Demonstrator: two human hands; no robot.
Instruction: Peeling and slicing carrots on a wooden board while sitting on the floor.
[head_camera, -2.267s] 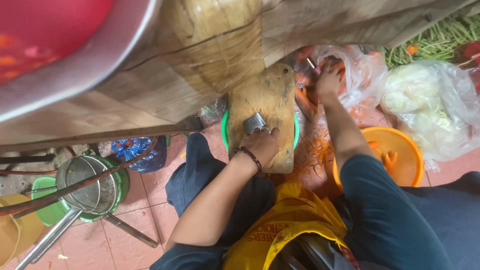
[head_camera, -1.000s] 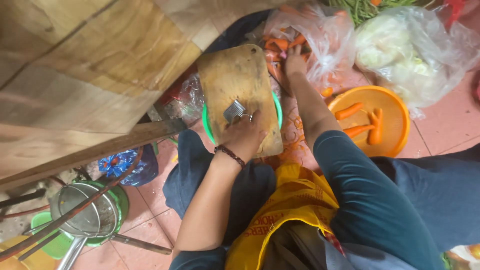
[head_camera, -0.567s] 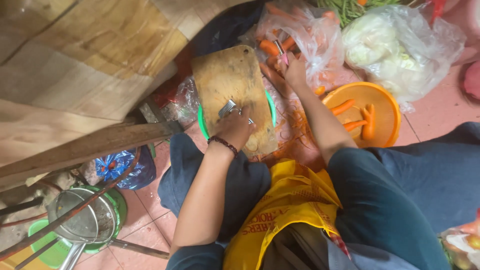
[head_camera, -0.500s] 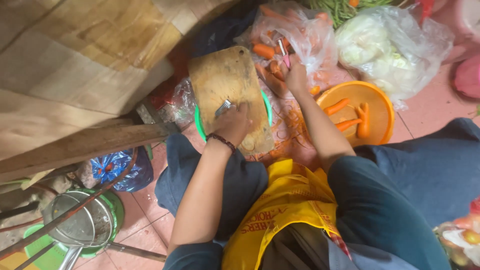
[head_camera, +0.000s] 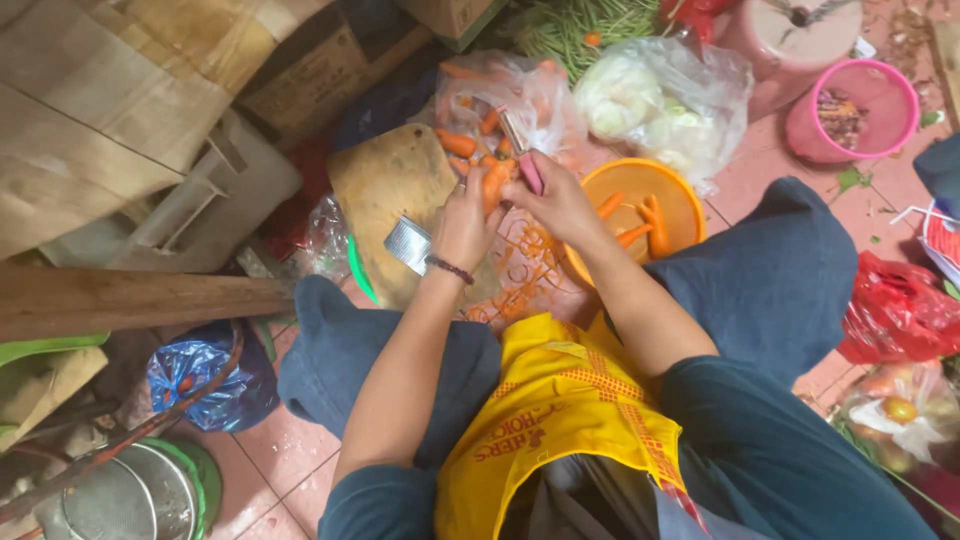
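Orange bowl (head_camera: 600, 185) holding peeled carrots (head_camera: 645, 215), left hand (head_camera: 465, 215) gripping carrot (head_camera: 494, 183), right hand (head_camera: 558, 200) fingers around peeler (head_camera: 528, 170)

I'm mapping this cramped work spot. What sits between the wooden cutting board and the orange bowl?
In the head view, both hands: the left hand holding a carrot, the right hand holding a peeler.

A brown cardboard box (head_camera: 310, 70) sits at top left. Clear plastic bags — one of carrots (head_camera: 500, 95), one of cabbage (head_camera: 665, 95) — lie beyond. A blue bag (head_camera: 195, 375) lies left, a red bag (head_camera: 895, 310) right.
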